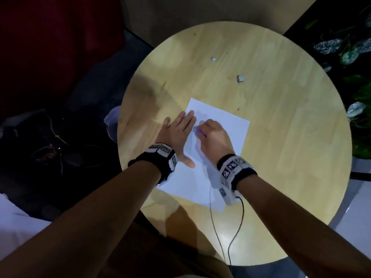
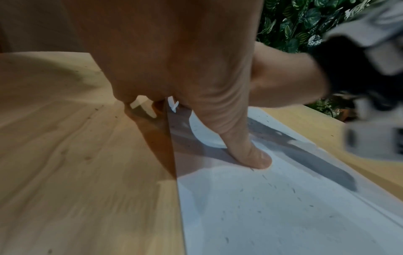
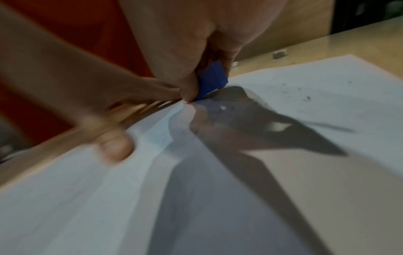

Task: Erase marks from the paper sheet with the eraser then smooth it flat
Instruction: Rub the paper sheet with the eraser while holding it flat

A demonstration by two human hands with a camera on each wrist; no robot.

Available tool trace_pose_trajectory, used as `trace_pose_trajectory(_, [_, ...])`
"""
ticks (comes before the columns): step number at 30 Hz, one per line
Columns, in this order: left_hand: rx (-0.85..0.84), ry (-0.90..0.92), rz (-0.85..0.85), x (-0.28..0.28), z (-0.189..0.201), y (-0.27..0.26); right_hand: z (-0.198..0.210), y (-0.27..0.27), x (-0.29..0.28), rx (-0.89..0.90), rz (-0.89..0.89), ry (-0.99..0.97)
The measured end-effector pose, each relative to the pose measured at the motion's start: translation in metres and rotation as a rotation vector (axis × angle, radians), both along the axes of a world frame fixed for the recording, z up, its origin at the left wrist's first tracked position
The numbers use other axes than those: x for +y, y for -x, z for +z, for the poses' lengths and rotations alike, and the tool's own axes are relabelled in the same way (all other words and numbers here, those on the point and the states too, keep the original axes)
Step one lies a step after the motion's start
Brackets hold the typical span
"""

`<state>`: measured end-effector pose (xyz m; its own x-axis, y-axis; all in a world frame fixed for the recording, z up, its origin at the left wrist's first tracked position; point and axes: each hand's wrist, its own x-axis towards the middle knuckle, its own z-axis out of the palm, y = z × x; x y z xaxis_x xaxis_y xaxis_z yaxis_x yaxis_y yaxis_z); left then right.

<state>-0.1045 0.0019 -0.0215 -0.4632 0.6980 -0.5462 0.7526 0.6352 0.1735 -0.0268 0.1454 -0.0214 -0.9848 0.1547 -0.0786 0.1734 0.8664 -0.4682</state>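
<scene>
Both forearms come in from 6 o'clock in the head view, each with a camera band on the wrist and a cable trailing off the right one. Past them, the paper sheet (image 1: 202,177) lies tilted on the round wooden counter (image 1: 291,157), near edge around 6, far corner up toward 12.

Left hand (image 1: 176,135) sits at about 9 o'clock of the sheet, fingers straight and spread, holding nothing. The thumb (image 2: 255,155) presses down on the paper while the palm straddles the edge; I'd guess that's to pin the sheet so rubbing doesn't drag or buckle it.

Right hand (image 1: 213,135) is just beside it, toward 3, grip curled tight around a blue eraser (image 3: 212,80) with its bottom edge on the paper. Dark crumbs (image 3: 305,96) are scattered on the sheet, so erasing looks underway, smoothing not yet started. There's already a ripple in the paper near the left thumb.

Further out, at 12 to 1 o'clock, two small pale scraps (image 1: 241,78) sit on the bare wood, well apart from the sheet.
</scene>
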Motion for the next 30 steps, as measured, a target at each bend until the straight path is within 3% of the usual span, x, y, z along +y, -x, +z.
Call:
trace_pose_trajectory(3, [0.003,-0.012,0.013,-0.001,-0.003,0.000,0.015,-0.046,-0.018,-0.071,0.222,0.089])
trace_pose_trajectory(5, [0.005,-0.011,0.009,-0.001,-0.002,0.002,0.015,-0.032,-0.008,-0.109,0.283,0.064])
trace_pose_trajectory(8, [0.005,0.006,0.006,0.001,0.001,0.002,0.005,0.017,0.011,-0.054,0.013,-0.037])
trace_pose_trajectory(10, [0.003,0.006,0.004,0.003,0.001,0.001,0.003,0.018,0.008,-0.035,-0.116,-0.028])
trace_pose_trajectory(14, [-0.004,0.012,-0.006,0.003,0.000,0.000,0.018,-0.041,-0.024,-0.084,0.130,0.046])
trace_pose_trajectory(16, [-0.007,0.009,0.002,0.003,0.001,0.001,0.021,-0.041,-0.018,-0.118,0.218,0.027])
trace_pose_trajectory(18, [-0.004,0.014,0.004,0.004,0.001,0.002,0.017,-0.011,-0.002,-0.095,0.143,-0.052])
trace_pose_trajectory(20, [0.004,0.020,-0.001,0.004,0.001,0.002,0.017,0.015,0.007,-0.077,-0.044,-0.087])
trace_pose_trajectory(22, [0.000,0.019,-0.002,0.004,0.000,0.001,0.014,0.014,0.002,-0.068,-0.144,-0.063])
trace_pose_trajectory(26, [0.002,0.007,0.012,0.003,0.000,0.000,0.019,-0.041,-0.026,-0.096,0.085,0.025])
trace_pose_trajectory(28, [0.005,0.001,0.017,0.004,0.002,0.000,0.022,-0.038,-0.017,-0.118,0.189,0.001])
trace_pose_trajectory(30, [0.014,0.013,0.020,0.005,0.002,0.000,0.020,-0.011,0.001,-0.104,0.097,-0.052])
